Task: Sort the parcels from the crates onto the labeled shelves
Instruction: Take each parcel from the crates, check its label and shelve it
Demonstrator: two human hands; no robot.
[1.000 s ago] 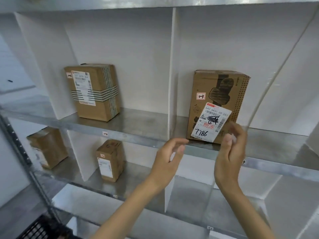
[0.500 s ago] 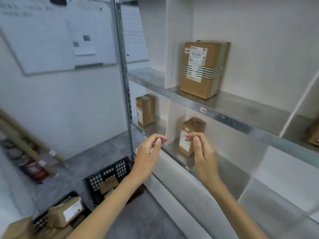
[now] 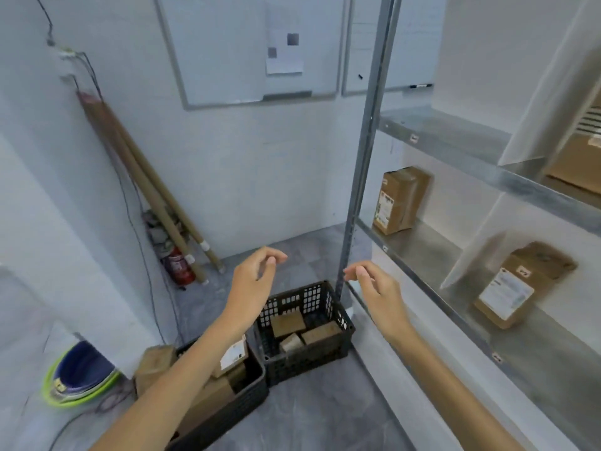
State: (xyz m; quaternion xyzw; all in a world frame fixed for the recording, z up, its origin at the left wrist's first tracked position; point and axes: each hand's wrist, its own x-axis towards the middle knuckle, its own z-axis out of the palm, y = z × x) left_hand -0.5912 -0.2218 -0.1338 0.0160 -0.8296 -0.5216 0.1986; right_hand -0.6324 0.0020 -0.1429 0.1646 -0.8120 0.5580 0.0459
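The view is swinging left and down from the shelves toward the floor, and both hands are coming away from the shelf edge, now hanging in mid-frame above the crates. The left hand (image 3: 252, 281) is holding nothing, fingers loosely curled and apart; the right hand (image 3: 377, 289) is likewise empty, fingers spread. Below them at lower centre, a black crate (image 3: 305, 356) is sitting on the floor with brown parcels (image 3: 287, 323) inside; a second crate (image 3: 227, 415) is touching it at lower left, also holding boxes. At right, the shelves (image 3: 435, 252) are carrying one box (image 3: 400, 200) and another box (image 3: 520, 284) lower right.
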